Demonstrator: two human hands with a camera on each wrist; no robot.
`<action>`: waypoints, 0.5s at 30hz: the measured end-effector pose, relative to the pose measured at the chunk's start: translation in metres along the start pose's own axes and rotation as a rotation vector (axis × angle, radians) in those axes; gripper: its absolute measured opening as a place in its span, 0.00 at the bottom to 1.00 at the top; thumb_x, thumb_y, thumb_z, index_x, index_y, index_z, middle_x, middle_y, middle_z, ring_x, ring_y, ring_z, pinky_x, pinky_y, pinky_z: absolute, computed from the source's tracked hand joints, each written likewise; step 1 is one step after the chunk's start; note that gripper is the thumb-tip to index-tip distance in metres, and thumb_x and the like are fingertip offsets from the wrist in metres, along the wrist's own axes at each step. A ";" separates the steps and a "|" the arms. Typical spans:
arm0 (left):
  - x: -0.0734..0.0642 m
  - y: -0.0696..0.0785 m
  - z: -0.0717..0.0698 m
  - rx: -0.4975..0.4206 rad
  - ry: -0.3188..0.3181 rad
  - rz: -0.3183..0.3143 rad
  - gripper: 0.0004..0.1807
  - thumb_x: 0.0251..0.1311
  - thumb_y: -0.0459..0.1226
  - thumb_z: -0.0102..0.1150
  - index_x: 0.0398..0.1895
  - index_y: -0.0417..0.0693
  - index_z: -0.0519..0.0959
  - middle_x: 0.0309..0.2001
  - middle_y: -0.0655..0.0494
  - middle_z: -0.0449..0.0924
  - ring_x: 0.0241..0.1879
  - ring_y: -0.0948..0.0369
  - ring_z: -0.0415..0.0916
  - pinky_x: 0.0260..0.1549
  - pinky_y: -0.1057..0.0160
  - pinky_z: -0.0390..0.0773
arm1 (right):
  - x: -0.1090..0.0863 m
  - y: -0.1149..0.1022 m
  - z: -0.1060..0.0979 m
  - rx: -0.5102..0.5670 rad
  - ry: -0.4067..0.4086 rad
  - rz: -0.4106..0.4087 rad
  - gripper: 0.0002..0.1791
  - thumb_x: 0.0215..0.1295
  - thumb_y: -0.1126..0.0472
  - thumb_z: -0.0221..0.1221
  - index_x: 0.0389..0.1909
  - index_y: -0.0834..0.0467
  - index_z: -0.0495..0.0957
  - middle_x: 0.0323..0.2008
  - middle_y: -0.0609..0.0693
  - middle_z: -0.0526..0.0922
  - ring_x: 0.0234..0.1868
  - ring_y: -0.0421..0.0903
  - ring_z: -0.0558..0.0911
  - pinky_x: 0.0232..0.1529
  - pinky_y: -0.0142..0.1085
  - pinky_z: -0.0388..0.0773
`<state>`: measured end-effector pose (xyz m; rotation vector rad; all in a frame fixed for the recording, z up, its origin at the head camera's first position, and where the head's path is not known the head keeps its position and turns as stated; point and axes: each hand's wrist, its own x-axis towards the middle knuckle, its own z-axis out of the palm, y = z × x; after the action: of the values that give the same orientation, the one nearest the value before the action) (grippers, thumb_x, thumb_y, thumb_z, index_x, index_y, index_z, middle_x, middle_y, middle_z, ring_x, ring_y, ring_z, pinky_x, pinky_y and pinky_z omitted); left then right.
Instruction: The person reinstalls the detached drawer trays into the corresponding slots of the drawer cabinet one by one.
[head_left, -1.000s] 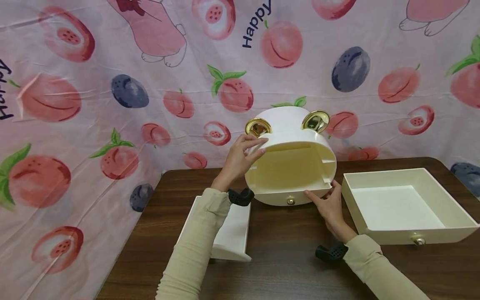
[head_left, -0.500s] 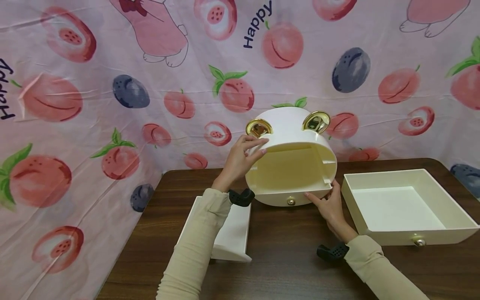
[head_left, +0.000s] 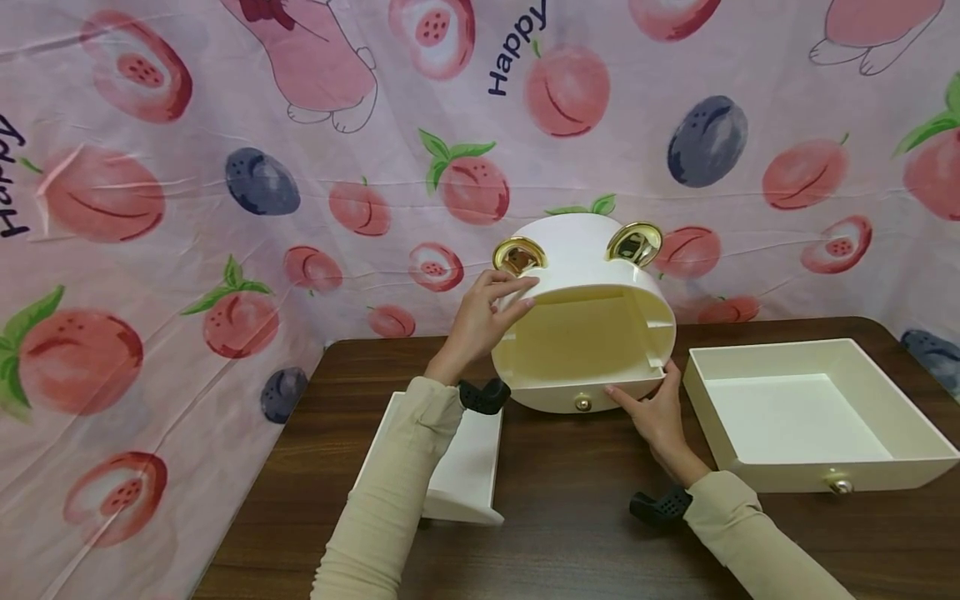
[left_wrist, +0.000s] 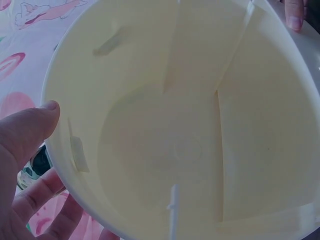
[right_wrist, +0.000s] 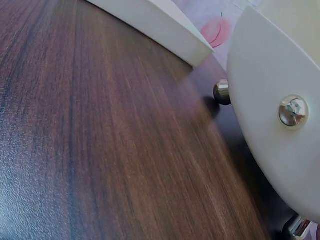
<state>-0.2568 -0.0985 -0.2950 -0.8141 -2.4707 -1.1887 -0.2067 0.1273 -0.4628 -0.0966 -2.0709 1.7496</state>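
Observation:
A rounded white drawer organizer (head_left: 577, 260) with gold ear-like rings (head_left: 634, 245) stands on the table, its upper compartment bare and cream inside. Below that opening sits a drawer front (head_left: 542, 399) with a gold knob (head_left: 582, 403). My left hand (head_left: 480, 317) holds the organizer's upper left rim; in the left wrist view the thumb (left_wrist: 30, 131) lies at the rim and fingers reach round the outside. At the lower right corner my right hand (head_left: 660, 417) grips the organizer, thumb on the drawer front. Its other fingers are mostly hidden behind the side.
To the right lies a removed white drawer (head_left: 798, 417) with a gold knob. A white panel-like piece (head_left: 468, 467) rests on the left, partly under my left forearm. The dark wooden table (head_left: 570, 517) meets a fruit-print cloth (head_left: 360, 150) behind.
Both hands keep their hold and the organizer stays in place. My right thumb has shifted very slightly left on the drawer front.

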 end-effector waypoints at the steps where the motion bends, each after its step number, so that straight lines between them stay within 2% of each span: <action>1: 0.000 0.000 0.000 0.002 0.001 0.001 0.17 0.55 0.37 0.58 0.49 0.47 0.78 0.44 0.48 0.68 0.43 0.57 0.67 0.35 0.58 0.68 | -0.002 -0.008 0.000 -0.025 0.006 0.017 0.52 0.43 0.56 0.68 0.64 0.61 0.45 0.57 0.64 0.56 0.55 0.58 0.60 0.53 0.49 0.55; 8: 0.001 -0.001 0.000 0.008 0.003 0.000 0.16 0.54 0.37 0.59 0.48 0.48 0.78 0.44 0.48 0.69 0.43 0.57 0.67 0.34 0.64 0.67 | -0.004 -0.017 0.003 -0.003 0.022 0.099 0.51 0.43 0.64 0.68 0.63 0.63 0.44 0.58 0.63 0.57 0.56 0.56 0.61 0.53 0.52 0.59; 15: 0.002 -0.003 0.001 0.013 -0.009 0.004 0.17 0.55 0.38 0.57 0.49 0.48 0.78 0.45 0.48 0.69 0.44 0.57 0.66 0.34 0.63 0.66 | -0.005 -0.015 0.008 -0.040 0.066 0.082 0.52 0.42 0.64 0.69 0.63 0.64 0.44 0.57 0.64 0.57 0.55 0.55 0.62 0.52 0.52 0.61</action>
<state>-0.2600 -0.0983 -0.2962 -0.8221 -2.4806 -1.1691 -0.2020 0.1159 -0.4510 -0.2518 -2.0819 1.7283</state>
